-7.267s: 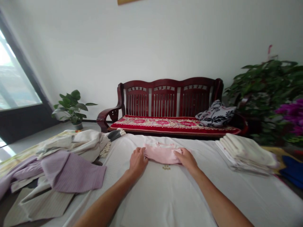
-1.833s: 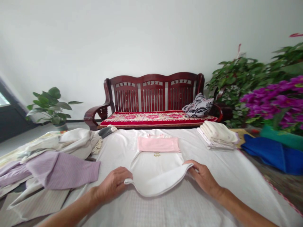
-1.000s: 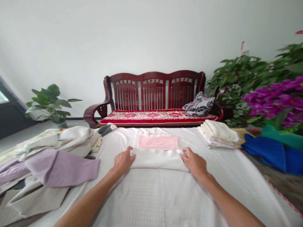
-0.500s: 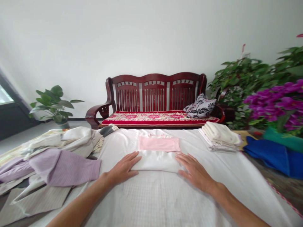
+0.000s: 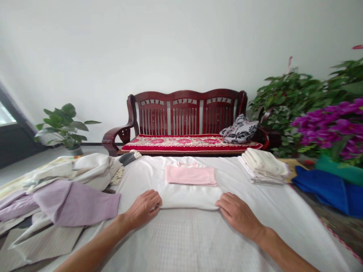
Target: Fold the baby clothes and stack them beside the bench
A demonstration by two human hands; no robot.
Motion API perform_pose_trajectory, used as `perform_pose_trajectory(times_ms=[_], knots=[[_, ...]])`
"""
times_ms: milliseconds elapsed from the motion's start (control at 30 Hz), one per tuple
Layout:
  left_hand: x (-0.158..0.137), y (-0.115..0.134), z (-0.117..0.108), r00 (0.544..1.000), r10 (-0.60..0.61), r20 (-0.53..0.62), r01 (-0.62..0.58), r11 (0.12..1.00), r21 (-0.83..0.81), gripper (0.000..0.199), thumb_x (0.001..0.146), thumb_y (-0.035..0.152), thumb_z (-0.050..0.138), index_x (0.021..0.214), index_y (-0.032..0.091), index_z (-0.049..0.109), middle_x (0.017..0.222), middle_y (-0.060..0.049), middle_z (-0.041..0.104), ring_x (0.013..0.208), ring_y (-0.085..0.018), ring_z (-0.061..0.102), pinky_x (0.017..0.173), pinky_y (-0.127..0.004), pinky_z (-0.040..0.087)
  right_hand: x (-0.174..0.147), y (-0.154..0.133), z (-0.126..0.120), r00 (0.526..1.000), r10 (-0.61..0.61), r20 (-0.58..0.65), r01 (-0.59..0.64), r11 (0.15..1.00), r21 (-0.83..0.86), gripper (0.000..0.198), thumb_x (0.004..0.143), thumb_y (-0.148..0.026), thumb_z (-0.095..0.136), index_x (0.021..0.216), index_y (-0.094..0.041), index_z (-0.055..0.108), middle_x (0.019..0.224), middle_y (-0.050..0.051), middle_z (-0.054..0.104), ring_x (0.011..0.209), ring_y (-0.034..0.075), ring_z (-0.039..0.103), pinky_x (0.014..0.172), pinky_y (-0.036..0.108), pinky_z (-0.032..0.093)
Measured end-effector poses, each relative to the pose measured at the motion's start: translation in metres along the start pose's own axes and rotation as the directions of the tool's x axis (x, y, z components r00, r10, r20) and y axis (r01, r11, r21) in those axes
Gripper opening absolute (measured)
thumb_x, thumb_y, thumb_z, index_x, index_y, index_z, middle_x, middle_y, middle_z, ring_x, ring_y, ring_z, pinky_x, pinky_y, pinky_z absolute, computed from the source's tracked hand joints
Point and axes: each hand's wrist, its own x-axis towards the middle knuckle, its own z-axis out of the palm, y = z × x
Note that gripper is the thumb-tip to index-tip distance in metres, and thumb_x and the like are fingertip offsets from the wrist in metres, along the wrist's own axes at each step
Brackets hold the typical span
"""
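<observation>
Pinching the near corners of the folded white fabric garment [image 5: 190, 197] with a pink panel [image 5: 191, 175], flat on the white cloth [image 5: 187, 238], my left hand [image 5: 144, 207] and right hand [image 5: 239, 214] face each other. Folding seems underway; next calls for lifting that edge evenly.

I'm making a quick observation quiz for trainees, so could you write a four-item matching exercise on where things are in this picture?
Things:
1. Purple garment
2. Patterned cushion
3. Pink-and-white garment
4. Folded stack

Places:
A. On the right side of the white sheet
B. Between the left hand and the right hand, fingers at its near corners
C. In the loose heap at the left
D. At the right end of the wooden bench

Pairs: 1-C, 2-D, 3-B, 4-A
</observation>
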Motion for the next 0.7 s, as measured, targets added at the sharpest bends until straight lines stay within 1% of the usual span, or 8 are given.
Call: perform_pose_trajectory(times_ms=[100,167,233,333,433,533,633,700], knots=[[-0.004,-0.002,0.001,0.999,-0.034,-0.001,0.034,0.998,-0.05,0.024,0.08,0.005,0.052,0.096,0.02,0.06,0.103,-0.005,0.067,0.096,-0.019,0.06,0.088,-0.032,0.049,-0.003,0.002,0.001,1.0,0.029,0.013,-0.029,0.999,0.034,0.024,0.084,-0.007,0.051,0.095,-0.022,0.067,0.096,0.006,0.067,0.093,0.022,0.06,0.084,0.037,0.049],[-0.006,-0.005,0.003,0.998,-0.061,0.003,0.061,0.995,-0.083,0.039,0.079,0.007,0.054,0.114,0.021,0.06,0.124,-0.007,0.064,0.114,-0.022,0.059,0.101,-0.036,0.047,-0.006,0.005,0.003,0.998,0.056,0.019,-0.057,0.996,0.061,0.035,0.081,-0.007,0.053,0.11,-0.022,0.067,0.113,0.007,0.068,0.106,0.023,0.06,0.093,0.039,0.049],[-0.007,-0.011,0.006,0.997,-0.079,0.027,0.081,0.991,-0.108,0.051,0.08,0.008,0.054,0.128,0.024,0.058,0.137,-0.006,0.06,0.126,-0.022,0.055,0.11,-0.038,0.043,-0.009,0.01,0.006,0.998,0.062,0.026,-0.064,0.995,0.08,0.045,0.081,-0.009,0.053,0.122,-0.023,0.065,0.128,0.008,0.065,0.119,0.024,0.057,0.103,0.042,0.046],[-0.01,-0.019,0.013,0.991,-0.125,0.054,0.133,0.975,-0.178,0.053,0.081,0.007,0.05,0.128,0.027,0.064,0.142,-0.003,0.059,0.129,-0.021,0.055,0.114,-0.037,0.04,-0.012,0.017,0.011,0.999,0.046,0.024,-0.048,0.991,0.124,0.042,0.086,-0.012,0.049,0.122,-0.024,0.068,0.133,0.007,0.065,0.126,0.023,0.056,0.109,0.042,0.044],[-0.005,-0.021,0.017,0.962,-0.271,-0.012,0.252,0.908,-0.334,0.043,0.084,0.012,0.049,0.119,0.025,0.069,0.131,-0.003,0.067,0.121,-0.021,0.061,0.11,-0.035,0.043,-0.009,0.02,0.011,0.996,0.089,-0.032,-0.079,0.971,0.223,0.036,0.091,-0.017,0.046,0.115,-0.024,0.071,0.127,0.007,0.069,0.122,0.023,0.06,0.108,0.041,0.045],[0.014,-0.021,0.016,0.881,-0.456,-0.128,0.332,0.788,-0.519,0.028,0.091,0.028,0.047,0.109,0.022,0.069,0.106,-0.003,0.075,0.1,-0.02,0.067,0.093,-0.031,0.051,0.007,0.02,0.003,0.964,0.254,-0.082,-0.208,0.906,0.368,0.031,0.093,-0.03,0.046,0.11,-0.023,0.071,0.117,0.008,0.073,0.112,0.025,0.065,0.1,0.041,0.049],[0.051,-0.026,0.014,0.765,-0.579,-0.282,0.327,0.727,-0.604,0.026,0.093,0.037,0.045,0.094,0.02,0.065,0.081,0.0,0.067,0.078,-0.017,0.062,0.074,-0.026,0.049,0.038,0.026,-0.004,0.875,0.473,-0.106,-0.352,0.771,0.531,0.035,0.092,-0.044,0.047,0.107,-0.021,0.069,0.1,0.007,0.075,0.089,0.024,0.068,0.081,0.036,0.054],[0.082,-0.035,0.016,0.679,-0.657,-0.327,0.356,0.685,-0.635,0.023,0.091,0.038,0.045,0.086,0.02,0.06,0.074,0.002,0.061,0.073,-0.016,0.057,0.068,-0.025,0.045,0.065,0.038,-0.004,0.808,0.567,-0.16,-0.378,0.707,0.597,0.039,0.089,-0.048,0.047,0.105,-0.019,0.068,0.094,0.006,0.074,0.079,0.023,0.066,0.074,0.033,0.052]])
